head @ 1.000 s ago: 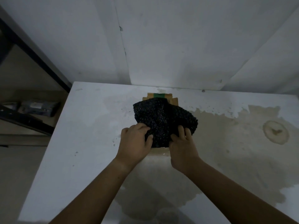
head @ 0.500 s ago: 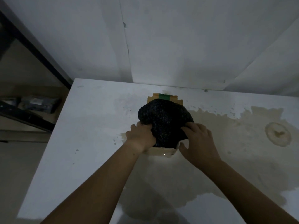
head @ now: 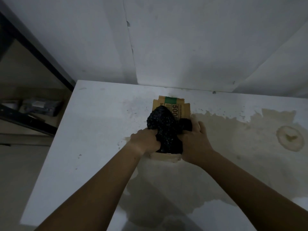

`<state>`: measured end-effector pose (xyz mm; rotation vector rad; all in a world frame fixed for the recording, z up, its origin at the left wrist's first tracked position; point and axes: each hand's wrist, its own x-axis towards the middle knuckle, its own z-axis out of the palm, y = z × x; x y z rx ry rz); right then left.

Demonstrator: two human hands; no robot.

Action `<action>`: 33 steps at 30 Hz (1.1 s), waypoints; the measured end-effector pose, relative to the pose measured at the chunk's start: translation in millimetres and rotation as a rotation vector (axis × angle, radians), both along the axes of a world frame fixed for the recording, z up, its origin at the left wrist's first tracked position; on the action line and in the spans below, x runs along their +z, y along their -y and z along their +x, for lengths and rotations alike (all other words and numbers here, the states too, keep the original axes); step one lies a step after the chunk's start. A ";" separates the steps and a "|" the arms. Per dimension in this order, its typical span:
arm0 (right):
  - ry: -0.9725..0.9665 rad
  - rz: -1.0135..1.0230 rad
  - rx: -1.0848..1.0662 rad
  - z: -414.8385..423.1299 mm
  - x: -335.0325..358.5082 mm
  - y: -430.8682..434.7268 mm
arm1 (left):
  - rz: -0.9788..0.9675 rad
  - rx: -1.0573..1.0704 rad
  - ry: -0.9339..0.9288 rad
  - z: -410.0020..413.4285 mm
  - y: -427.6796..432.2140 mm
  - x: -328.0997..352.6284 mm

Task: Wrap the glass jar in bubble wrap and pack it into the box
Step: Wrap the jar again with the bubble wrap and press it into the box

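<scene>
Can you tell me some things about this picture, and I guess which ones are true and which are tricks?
1. The left hand and the right hand both grip the black bubble-wrap bundle. True.
2. The cardboard box has a green stripe. True.
3. The bundle lies far away from the box. False: it sits right over the box.
4. The table is spotless. False: it has big brownish stains, and a ring-shaped stain on the right.
5. You can see the glass jar. False: the wrap hides whatever is inside.
</scene>
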<state>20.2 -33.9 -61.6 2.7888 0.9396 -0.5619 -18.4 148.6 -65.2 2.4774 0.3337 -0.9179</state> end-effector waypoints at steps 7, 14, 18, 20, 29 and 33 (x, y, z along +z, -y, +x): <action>-0.158 -0.036 0.060 20.8 5.9 -2.1 | 0.081 0.013 0.139 -9.0 4.3 -5.7; 0.056 0.711 -0.440 -13.3 14.5 43.3 | 0.194 -0.064 0.141 -7.3 9.2 -4.6; 0.024 0.618 -0.408 -21.7 0.0 43.1 | 0.289 -0.076 0.209 -3.3 10.8 -7.5; 0.147 0.580 -0.255 -19.7 0.1 33.6 | 0.359 -0.082 0.263 -2.5 15.2 -9.6; -0.002 -0.007 -0.101 -0.1 -0.7 -10.8 | 0.374 -0.112 0.338 -7.2 14.4 -12.2; -0.118 -0.124 -0.101 18.0 -2.3 -23.1 | 0.390 -0.119 0.386 -9.9 14.2 -12.6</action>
